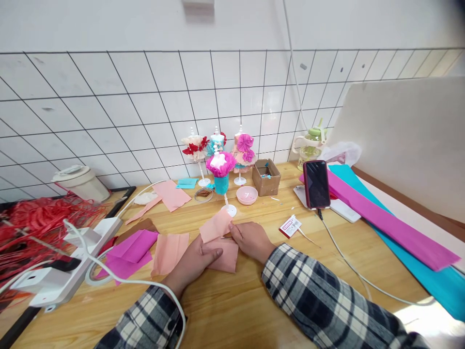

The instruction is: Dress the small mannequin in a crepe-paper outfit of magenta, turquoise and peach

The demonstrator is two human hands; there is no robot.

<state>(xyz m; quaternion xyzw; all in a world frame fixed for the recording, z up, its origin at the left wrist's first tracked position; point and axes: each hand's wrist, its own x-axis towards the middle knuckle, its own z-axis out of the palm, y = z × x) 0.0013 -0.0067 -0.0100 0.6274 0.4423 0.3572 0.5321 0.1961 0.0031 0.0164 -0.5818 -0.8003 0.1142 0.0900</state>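
Observation:
My left hand point(192, 264) is closed on a peach piece of crepe paper point(216, 227), its thumb lying across a second peach piece point(225, 261) below. At the right edge of the upper piece, the fingers of my right hand point(253, 241) pinch the paper. A thin dark line shows between the two pieces; I cannot make out what it is. Just beyond stands a small white dress form point(221, 181) with a magenta frill and turquoise wrap. Left of my left hand lies another peach sheet point(169, 252), beside magenta crepe sheets point(130, 254).
Behind are several decorated dress forms point(240, 152), a pink bowl point(247, 195) and a cardboard box point(266, 177). A propped phone point(317, 185), a tag point(290, 226) and long crepe strips point(392, 218) lie right. A power strip point(78, 261) and its white cable run left, crossing my left sleeve.

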